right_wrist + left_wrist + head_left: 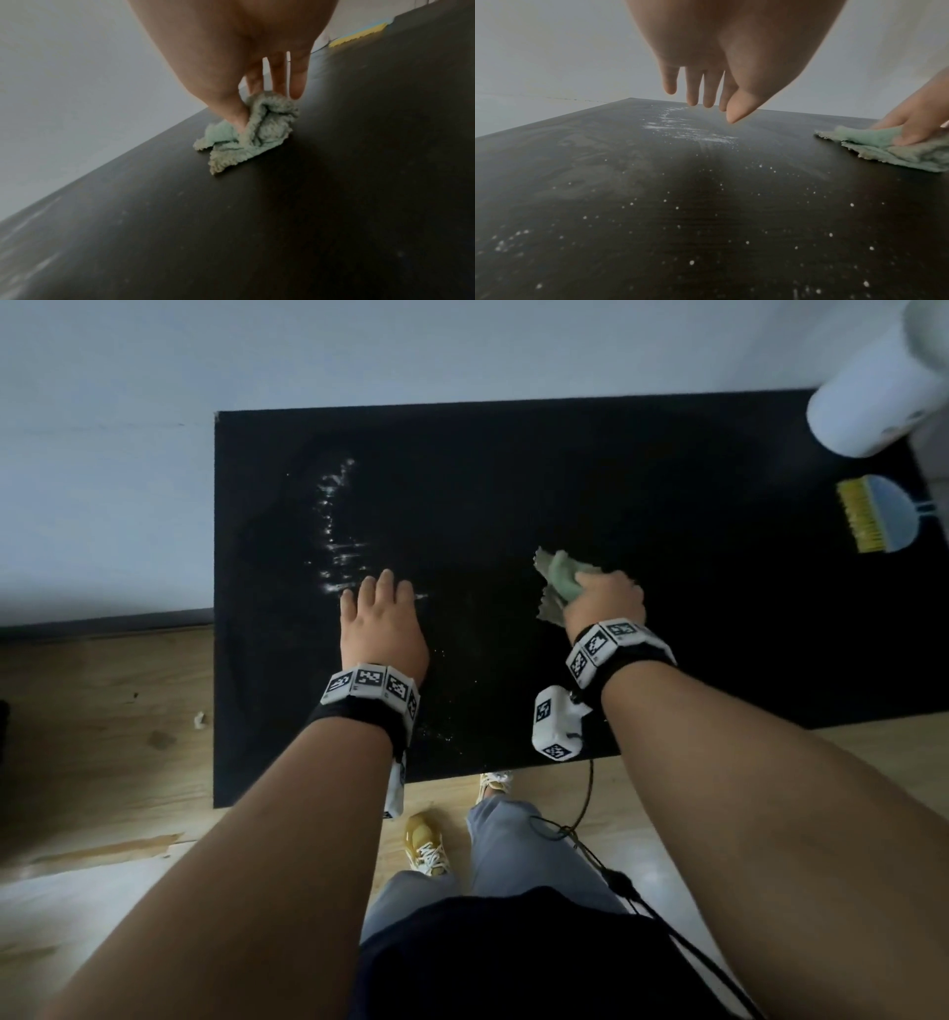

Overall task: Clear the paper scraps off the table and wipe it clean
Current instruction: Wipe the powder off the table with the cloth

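Green cloth [562, 580] (one) under right hand [606, 603]

On the table [719, 634], the cloth [562, 580] lies at mid frame under the right hand [606, 600]. The left hand [382, 629] sits to its left, white specks [336, 526] above it. A brush [873, 513] lies at the right edge (well apart from the cloth).

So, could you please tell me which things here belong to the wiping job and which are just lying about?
In the job:
- cloth, gripped by the right hand
- table
- white specks
- left hand, open above the table

Lying about:
- brush at the table's far right
- white roll
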Demonstrator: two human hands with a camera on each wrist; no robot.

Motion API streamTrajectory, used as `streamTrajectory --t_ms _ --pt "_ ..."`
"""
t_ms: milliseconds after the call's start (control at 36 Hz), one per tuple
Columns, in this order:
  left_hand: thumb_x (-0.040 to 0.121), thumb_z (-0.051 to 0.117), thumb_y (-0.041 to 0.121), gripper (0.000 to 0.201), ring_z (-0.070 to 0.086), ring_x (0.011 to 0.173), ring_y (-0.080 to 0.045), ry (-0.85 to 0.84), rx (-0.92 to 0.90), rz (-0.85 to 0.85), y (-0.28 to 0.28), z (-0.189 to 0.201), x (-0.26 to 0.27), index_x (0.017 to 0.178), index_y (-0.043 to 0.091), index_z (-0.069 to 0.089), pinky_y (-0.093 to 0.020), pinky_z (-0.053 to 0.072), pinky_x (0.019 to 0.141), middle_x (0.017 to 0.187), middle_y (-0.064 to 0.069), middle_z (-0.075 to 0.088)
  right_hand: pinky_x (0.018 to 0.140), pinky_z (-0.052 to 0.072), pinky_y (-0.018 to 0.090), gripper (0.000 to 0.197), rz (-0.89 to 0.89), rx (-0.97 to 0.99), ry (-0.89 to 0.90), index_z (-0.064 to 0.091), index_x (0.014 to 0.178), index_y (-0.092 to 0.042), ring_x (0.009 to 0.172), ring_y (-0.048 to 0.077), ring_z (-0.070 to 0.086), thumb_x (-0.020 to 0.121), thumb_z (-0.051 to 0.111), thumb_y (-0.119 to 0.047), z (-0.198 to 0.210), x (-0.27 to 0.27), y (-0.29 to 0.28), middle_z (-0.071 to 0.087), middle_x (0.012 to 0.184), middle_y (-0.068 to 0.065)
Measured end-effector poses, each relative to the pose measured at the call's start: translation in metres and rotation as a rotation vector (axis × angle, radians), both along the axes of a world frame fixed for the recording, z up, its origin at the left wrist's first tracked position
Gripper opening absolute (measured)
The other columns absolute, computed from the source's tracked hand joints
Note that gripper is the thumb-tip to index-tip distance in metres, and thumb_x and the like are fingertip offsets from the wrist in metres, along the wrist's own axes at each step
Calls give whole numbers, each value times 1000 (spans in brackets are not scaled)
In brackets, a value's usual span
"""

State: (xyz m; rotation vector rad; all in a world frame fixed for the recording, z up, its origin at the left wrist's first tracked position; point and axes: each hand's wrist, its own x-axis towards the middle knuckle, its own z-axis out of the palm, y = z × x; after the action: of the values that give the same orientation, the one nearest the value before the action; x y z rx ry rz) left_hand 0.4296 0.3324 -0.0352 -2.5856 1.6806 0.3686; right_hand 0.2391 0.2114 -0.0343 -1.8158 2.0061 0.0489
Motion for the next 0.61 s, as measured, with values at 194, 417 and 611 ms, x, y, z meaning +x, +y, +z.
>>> streamTrajectory --t_ms 194,417,611 --pt "94 44 13 56 19 145 -26 -8 -19 -9 0 -2 4 148 12 30 -45 13 120 157 -9 23 100 43 39 29 284 -27 -78 70 110 -15 129 35 39 83 59 -15 -8 32 37 52 123 12" --pt "94 42 12 54 19 145 -26 9 -33 -54 -16 1 -3 147 12 31 -44 12 120 157 -8 23 75 51 31 36 164 -74 -257 70 112 -27 100 22 59 86 50 -12 -6 33 33 56 114 3" --pt "95 44 13 55 18 145 -26 14 -23 -75 -35 -4 -13 148 11 29 -45 12 120 157 -8 22 97 46 38 38 -189 -100 -145 58 130 -20 118 30 51 94 47 -17 1 -4 -29 47 129 12"
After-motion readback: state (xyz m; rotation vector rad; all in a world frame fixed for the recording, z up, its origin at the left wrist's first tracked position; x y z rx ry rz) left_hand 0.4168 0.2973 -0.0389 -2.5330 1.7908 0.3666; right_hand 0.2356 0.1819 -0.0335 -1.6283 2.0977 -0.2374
